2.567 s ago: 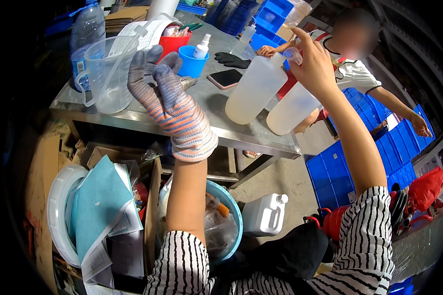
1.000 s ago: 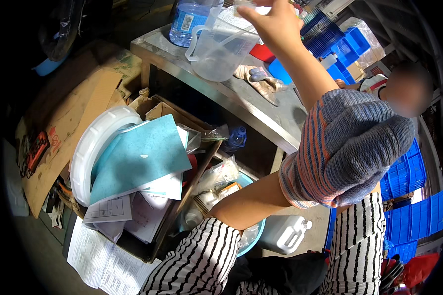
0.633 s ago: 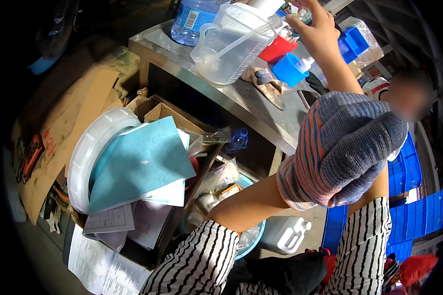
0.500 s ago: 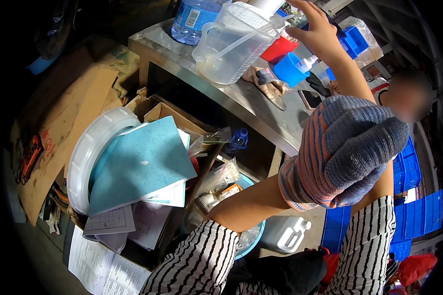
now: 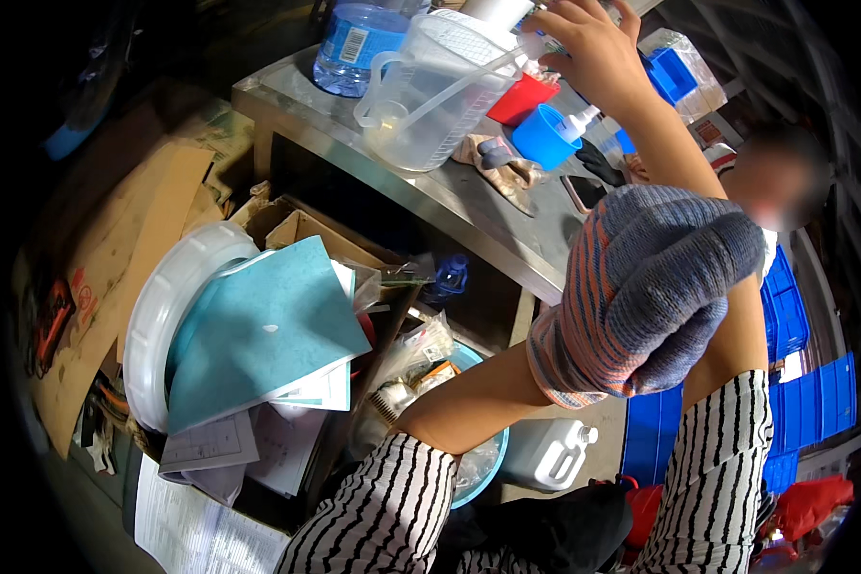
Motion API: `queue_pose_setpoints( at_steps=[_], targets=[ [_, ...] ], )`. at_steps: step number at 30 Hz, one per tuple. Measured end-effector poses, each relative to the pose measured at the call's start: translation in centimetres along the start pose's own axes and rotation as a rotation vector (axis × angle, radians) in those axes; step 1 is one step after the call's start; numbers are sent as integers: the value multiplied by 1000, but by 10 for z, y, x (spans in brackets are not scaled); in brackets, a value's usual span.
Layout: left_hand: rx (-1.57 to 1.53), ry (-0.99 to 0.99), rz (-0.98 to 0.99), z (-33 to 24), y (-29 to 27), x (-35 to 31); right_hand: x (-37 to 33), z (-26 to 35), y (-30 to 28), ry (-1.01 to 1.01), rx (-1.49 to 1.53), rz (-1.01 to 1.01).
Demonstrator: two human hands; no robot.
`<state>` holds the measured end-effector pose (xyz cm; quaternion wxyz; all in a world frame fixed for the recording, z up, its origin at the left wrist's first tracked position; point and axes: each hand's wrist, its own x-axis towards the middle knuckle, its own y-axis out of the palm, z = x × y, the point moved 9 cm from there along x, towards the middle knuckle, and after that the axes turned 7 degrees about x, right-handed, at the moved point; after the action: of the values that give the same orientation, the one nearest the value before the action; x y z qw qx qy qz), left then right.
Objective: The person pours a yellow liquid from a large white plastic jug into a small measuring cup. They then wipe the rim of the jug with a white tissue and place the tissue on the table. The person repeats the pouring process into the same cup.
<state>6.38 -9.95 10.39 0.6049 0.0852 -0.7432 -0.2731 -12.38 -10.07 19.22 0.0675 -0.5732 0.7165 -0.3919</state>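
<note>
My left hand (image 5: pixel 646 292) wears a grey-blue and orange striped knitted glove. Its fingers are bent and pressed together, and the palm side is hidden, so I cannot make out what they hold, if anything. Behind it my bare right hand (image 5: pixel 598 48) reaches over the metal table, fingers curved and apart. Its thumb and fingertips are around the upper end of a translucent plastic dropper (image 5: pixel 450 91), with no grip visible. The dropper leans in a clear measuring jug (image 5: pixel 416 134), which has a little liquid at the bottom.
A water bottle (image 5: pixel 354 53), a red container (image 5: pixel 523 98), a blue cup (image 5: pixel 545 139), a crumpled glove (image 5: pixel 497 172) and a phone (image 5: pixel 584 193) lie on the metal table (image 5: pixel 344 158). Left below, a box holds a teal folder (image 5: pixel 268 330). A white jerrycan (image 5: pixel 545 454) stands below. Another person is at right.
My right hand has moved left to the dropper's upper end. My gloved left hand has shifted slightly left with its fingers still bent. The whole view has shifted a little.
</note>
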Motion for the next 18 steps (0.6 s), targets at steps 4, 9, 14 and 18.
queue_pose_setpoints(
  at_steps=[4,9,14,18],
  targets=[
    [-54,-90,12,14,10,10,-7,-19,-36,-64,-123,-118],
    [-27,94,-398,40,-29,10,-93,-80,-116,-24,-276,-94],
    [123,65,-548,47,-31,0,-212,-146,-181,236,-536,-10],
    [191,72,-473,53,-30,-3,-270,-172,-199,360,-694,107]
  ],
)
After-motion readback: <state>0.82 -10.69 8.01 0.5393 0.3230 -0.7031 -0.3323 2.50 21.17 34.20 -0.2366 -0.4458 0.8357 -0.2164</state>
